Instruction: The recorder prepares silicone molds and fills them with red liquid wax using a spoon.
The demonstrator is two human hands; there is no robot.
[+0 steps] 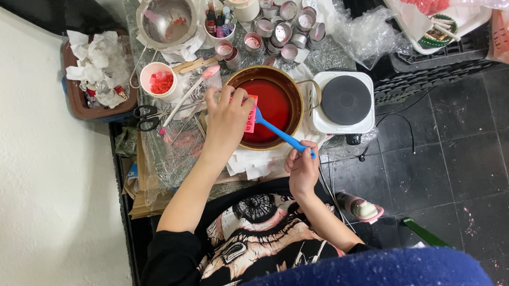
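A round pot [299, 97] with a brown rim holds red liquid. My left hand [227, 118] reaches over its left rim and pinches a small pink packet [251, 113] above the liquid. My right hand [302, 168] grips the handle end of a blue spatula [280, 134], whose head dips into the red liquid near the packet.
A white single hot plate [344, 101] sits right of the pot. Behind stand several small metal tins [284, 25], a steel bowl [166, 17], a cup of red bits [161, 80], scissors [145, 116] and a tissue-filled tray [96, 75]. Black crates [438, 59] lie at the right.
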